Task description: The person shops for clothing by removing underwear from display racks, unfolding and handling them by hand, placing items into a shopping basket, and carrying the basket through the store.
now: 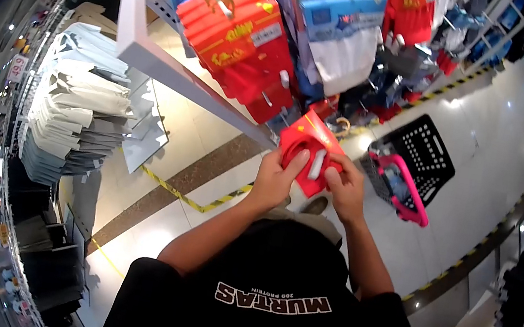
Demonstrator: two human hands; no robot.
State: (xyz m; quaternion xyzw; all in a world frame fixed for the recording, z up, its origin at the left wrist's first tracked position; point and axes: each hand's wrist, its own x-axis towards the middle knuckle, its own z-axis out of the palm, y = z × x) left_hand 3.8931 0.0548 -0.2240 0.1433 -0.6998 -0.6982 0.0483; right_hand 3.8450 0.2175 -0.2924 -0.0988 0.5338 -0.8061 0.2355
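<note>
Both of my hands grip a red package [311, 127] in front of my chest, which resembles the red sock packs [242, 35] hanging on the rack. My left hand [278, 176] has its thumb pressed on the package's left side. On the opposite side, my right hand [346, 190] holds the edge with thumb and fingers. A small white piece [317, 164], perhaps a security tag, lies on the package between my thumbs. The fingers behind the package are hidden.
A white-framed rack [135, 49] stands ahead, hung with blue packs [339, 13] and red ones. Right of my hands is a black shopping basket [420, 148] with a pink handle [410, 188]. Folded or hanging shirts [89, 100] line the left side. Yellow-black tape [177, 192] marks the floor.
</note>
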